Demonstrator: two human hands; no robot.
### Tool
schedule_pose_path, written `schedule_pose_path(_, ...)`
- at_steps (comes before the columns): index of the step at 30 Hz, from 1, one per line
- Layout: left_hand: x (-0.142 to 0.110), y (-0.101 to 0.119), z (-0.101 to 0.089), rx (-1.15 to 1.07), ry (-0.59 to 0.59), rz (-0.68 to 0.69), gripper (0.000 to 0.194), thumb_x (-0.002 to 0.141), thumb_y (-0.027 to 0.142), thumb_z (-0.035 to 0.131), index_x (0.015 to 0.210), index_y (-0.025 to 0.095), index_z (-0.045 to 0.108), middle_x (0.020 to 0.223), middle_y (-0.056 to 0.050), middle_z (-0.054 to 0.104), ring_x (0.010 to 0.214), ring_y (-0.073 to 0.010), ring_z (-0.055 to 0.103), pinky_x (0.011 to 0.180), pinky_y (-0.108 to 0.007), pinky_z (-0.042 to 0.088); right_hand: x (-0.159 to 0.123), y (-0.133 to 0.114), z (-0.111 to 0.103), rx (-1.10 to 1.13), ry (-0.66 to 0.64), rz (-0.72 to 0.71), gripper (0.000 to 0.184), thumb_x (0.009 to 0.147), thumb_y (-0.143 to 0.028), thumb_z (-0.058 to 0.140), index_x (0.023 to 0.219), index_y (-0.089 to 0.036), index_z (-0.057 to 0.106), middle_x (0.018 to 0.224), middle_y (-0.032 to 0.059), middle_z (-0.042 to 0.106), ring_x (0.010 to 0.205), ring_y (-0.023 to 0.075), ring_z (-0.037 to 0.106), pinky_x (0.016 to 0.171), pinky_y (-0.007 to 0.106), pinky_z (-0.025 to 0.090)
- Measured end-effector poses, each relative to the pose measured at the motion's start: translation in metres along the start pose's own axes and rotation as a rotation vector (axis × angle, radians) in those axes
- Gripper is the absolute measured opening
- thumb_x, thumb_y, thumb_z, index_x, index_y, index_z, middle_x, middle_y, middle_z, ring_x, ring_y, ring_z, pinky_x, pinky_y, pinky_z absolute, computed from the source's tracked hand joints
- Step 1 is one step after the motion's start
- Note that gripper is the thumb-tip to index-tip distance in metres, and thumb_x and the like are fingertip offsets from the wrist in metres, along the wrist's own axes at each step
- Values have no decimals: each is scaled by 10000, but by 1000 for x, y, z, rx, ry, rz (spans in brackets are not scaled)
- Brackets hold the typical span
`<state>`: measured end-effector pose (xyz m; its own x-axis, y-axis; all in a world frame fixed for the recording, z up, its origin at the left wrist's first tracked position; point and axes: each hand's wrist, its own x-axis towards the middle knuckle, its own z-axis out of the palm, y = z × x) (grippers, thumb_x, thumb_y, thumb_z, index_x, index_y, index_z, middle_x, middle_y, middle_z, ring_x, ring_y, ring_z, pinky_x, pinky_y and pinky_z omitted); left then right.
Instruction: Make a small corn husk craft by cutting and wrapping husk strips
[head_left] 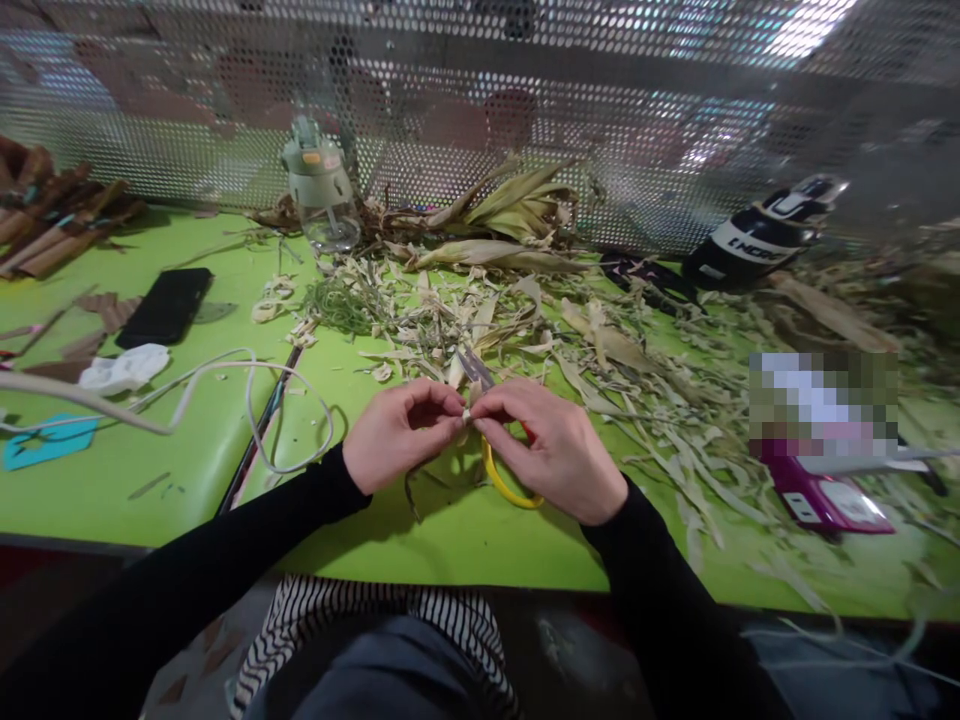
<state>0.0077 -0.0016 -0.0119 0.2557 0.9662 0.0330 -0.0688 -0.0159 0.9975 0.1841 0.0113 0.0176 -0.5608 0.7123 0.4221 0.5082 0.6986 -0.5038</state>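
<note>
My left hand (397,435) and my right hand (559,450) meet over the green table (112,480), fingertips pinched together on a small pale strip of corn husk (466,413). My right hand also holds yellow-handled scissors (506,485); the handle loop hangs below the palm and the grey blades stick up behind the fingers. A heap of dry husk scraps (525,330) lies just beyond both hands.
A white cable (247,400) loops at left near a black phone (166,305), a white rag (124,368) and a dark rod (259,430). A clear bottle with a green lid (321,185) stands at the back by the perforated metal screen (525,90). At right lies a purple object (825,495).
</note>
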Motion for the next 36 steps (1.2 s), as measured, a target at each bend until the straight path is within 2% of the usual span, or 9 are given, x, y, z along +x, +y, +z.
schedule_pose_path(4, -2, -2, 0, 116, -18, 100, 99, 734, 170, 611, 807, 132, 556, 796, -17, 598, 731, -92, 565, 740, -249, 483, 0, 2, 1, 0, -18, 48, 60, 823, -127, 558, 795, -178, 574, 749, 23, 615, 703, 140, 559, 648, 267, 439)
schedule_pose_path(7, -1, 0, -1, 110, 18, 49, 87, 743, 178, 592, 798, 136, 539, 770, -6, 583, 684, -80, 547, 689, -228, 470, 1, 3, 2, 68, -36, 71, 16, 835, -176, 570, 824, -182, 579, 790, 26, 615, 720, 140, 568, 668, 276, 456)
schedule_pose_path(12, 2, 3, -3, 4, 67, -56, 100, 752, 204, 578, 808, 146, 518, 720, 17, 553, 593, -62, 499, 574, -188, 422, 2, 3, 9, 134, -5, 184, 536, 747, -300, 690, 1210, -184, 447, 1048, 83, 585, 835, 185, 587, 680, 309, 498)
schedule_pose_path(14, 2, 3, -3, -15, 48, -45, 100, 755, 204, 576, 809, 149, 511, 730, 15, 551, 603, -64, 503, 577, -187, 423, 2, 1, 13, 80, -10, 158, 463, 757, -277, 665, 1171, -190, 476, 994, 71, 600, 813, 189, 577, 678, 316, 486)
schedule_pose_path(18, 0, 5, -5, 45, 31, 19, 117, 780, 242, 566, 830, 155, 505, 802, -5, 563, 646, -77, 528, 583, -192, 440, 2, -1, 19, -53, 92, 100, 100, 771, -206, 598, 851, -183, 541, 788, 33, 576, 708, 164, 521, 635, 295, 438)
schedule_pose_path(21, 0, 8, -7, 120, 47, 35, 108, 791, 242, 549, 846, 160, 505, 774, 6, 551, 612, -73, 519, 543, -182, 424, 1, 0, 21, 20, 148, 134, 97, 780, -211, 594, 848, -186, 530, 782, 20, 567, 669, 139, 516, 603, 266, 439)
schedule_pose_path(27, 3, 7, -11, 107, 24, -65, 85, 769, 200, 542, 820, 169, 480, 697, 32, 524, 564, -71, 498, 566, -207, 435, 1, 3, 22, 210, 159, 206, 192, 822, -238, 572, 1000, -180, 531, 856, 33, 593, 687, 135, 563, 616, 264, 477)
schedule_pose_path(33, 6, 3, -9, -9, -12, -71, 149, 750, 177, 575, 835, 171, 453, 718, 26, 545, 608, -84, 535, 610, -228, 450, 2, 3, 19, 10, 77, 67, 100, 843, -222, 553, 936, -184, 553, 793, 28, 577, 668, 147, 526, 589, 278, 452)
schedule_pose_path(36, 7, 5, -9, -35, -59, -80, 154, 790, 229, 562, 896, 163, 473, 706, 9, 585, 630, -96, 564, 610, -228, 457, 2, 9, 17, -44, 76, 10, 156, 846, -219, 551, 998, -187, 556, 877, 57, 596, 782, 182, 552, 671, 321, 476)
